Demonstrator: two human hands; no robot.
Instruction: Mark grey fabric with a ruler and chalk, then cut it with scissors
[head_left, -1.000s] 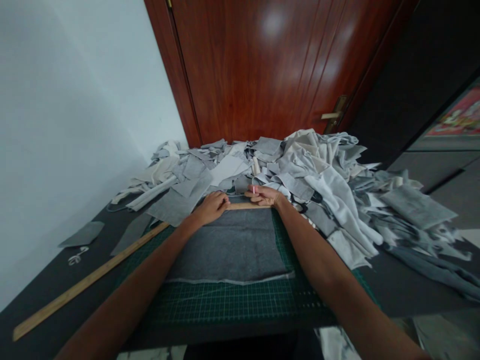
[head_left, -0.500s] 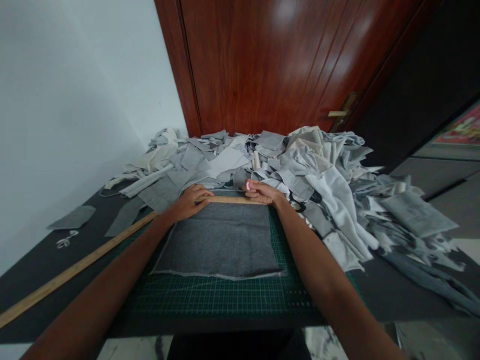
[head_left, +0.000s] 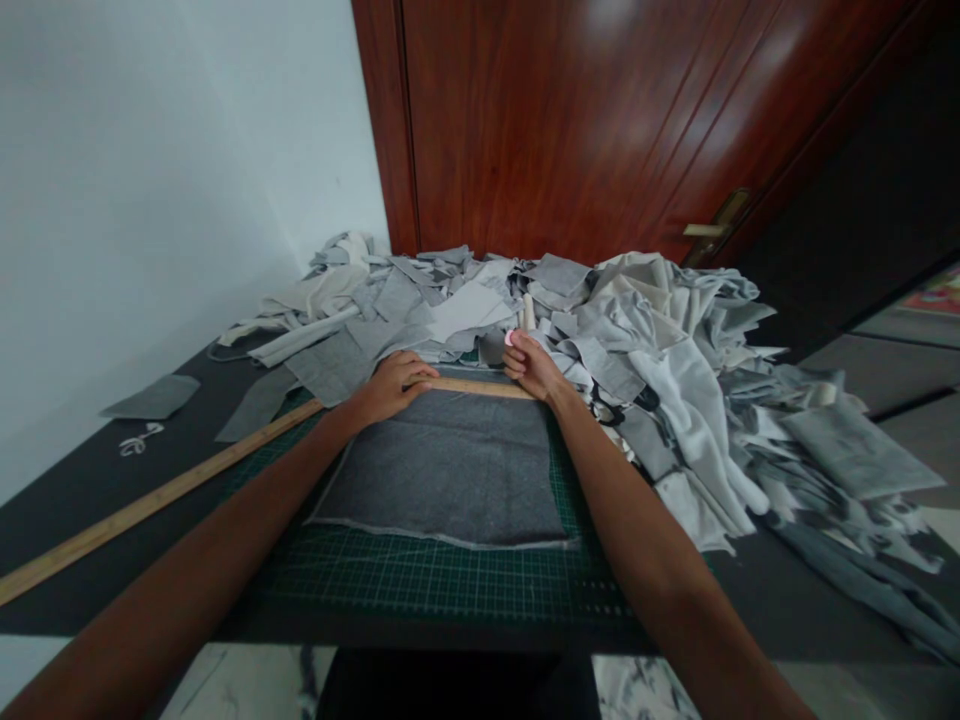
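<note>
A dark grey piece of cloth (head_left: 450, 470) lies flat on the green cutting mat (head_left: 420, 585). Across its far part runs a long wooden ruler (head_left: 480, 386), which slants toward the table's left edge and passes under my left forearm. My left hand (head_left: 394, 387) grips the ruler near the cloth's far left corner, thumb and fingers on the wood. Beside the ruler's right end, my right hand (head_left: 531, 366) is closed on a small pink piece (head_left: 511, 338), whose kind is too small to make out.
Heaped grey and white cloth scraps (head_left: 465, 305) fill the table's far side against a wooden door (head_left: 540, 130). More fabric (head_left: 690, 420) spreads to the right. At the left, a grey scrap (head_left: 154, 397) and a small white looped item (head_left: 140, 440) lie on the black table (head_left: 67, 480).
My right hand has risen slightly from the ruler and tipped upward with the pink piece. My left hand stays on the ruler. The camera view has shifted a little.
</note>
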